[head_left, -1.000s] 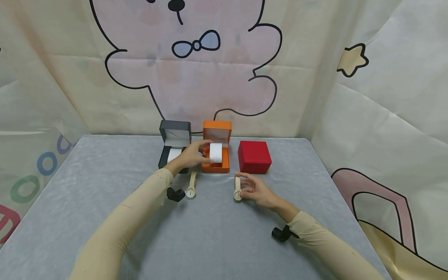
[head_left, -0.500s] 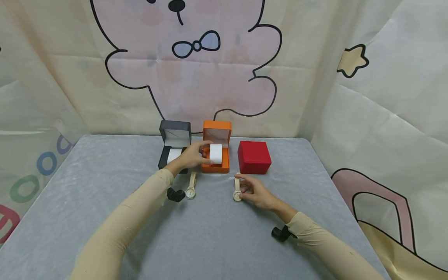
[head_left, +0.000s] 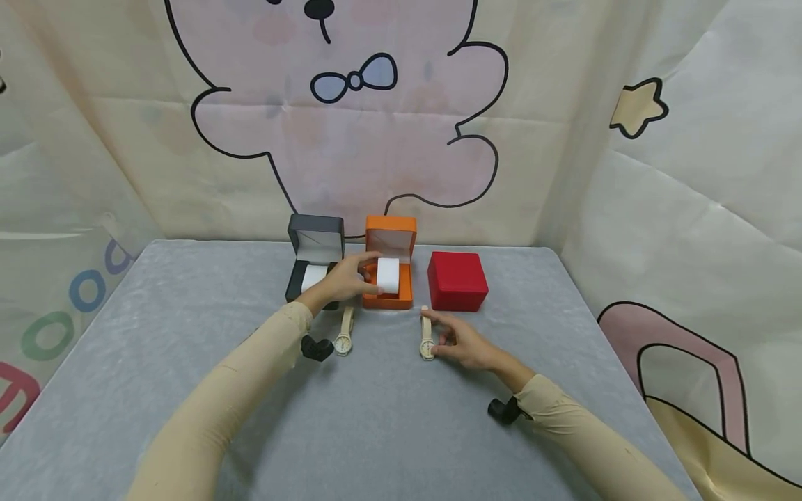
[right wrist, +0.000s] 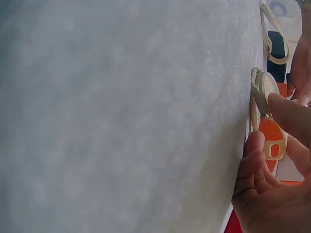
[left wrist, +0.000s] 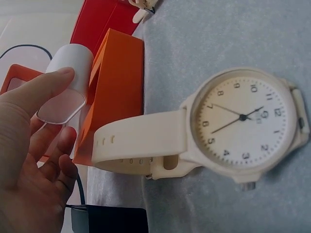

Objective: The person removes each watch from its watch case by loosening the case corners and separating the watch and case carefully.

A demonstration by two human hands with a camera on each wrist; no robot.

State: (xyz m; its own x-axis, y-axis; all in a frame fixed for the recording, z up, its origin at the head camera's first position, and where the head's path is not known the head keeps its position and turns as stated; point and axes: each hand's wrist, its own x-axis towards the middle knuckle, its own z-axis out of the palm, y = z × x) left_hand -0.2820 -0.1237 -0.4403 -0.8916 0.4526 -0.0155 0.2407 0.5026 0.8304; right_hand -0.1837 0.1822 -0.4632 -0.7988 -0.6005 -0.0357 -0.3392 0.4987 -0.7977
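Overhead, seen from the person's head, a gray, slightly crinkled cloth covers a table [head_left: 156, 362] that fills the lower half of the scene. Cream fabric backdrops hang behind it and along both sides. The rear one carries a large pale pink cartoon bear [head_left: 351, 104] with a blue bow tie; the right one shows a yellow star [head_left: 638, 108].

Three small boxes stand in a row near the table's far edge. On the left is an open black box [head_left: 315, 259], in the middle an open orange box [head_left: 390, 268], and on the right a closed red box [head_left: 457, 280].

The left hand [head_left: 343, 280] reaches to the orange box, its fingers curled around the white cushion [head_left: 388, 275] that sits inside; the left wrist view shows the fingertips [left wrist: 51, 87] on the cushion's end. A cream watch [head_left: 342, 339] lies flat on the cloth just in front of the black box, near this wrist.

The right hand [head_left: 460, 343] rests on the cloth in front of the red box. Its thumb and fingers pinch a second cream watch [head_left: 427, 339], which lies with its strap pointing toward the boxes, just in front of the gap between the orange and red ones. Both arms wear beige sleeves.
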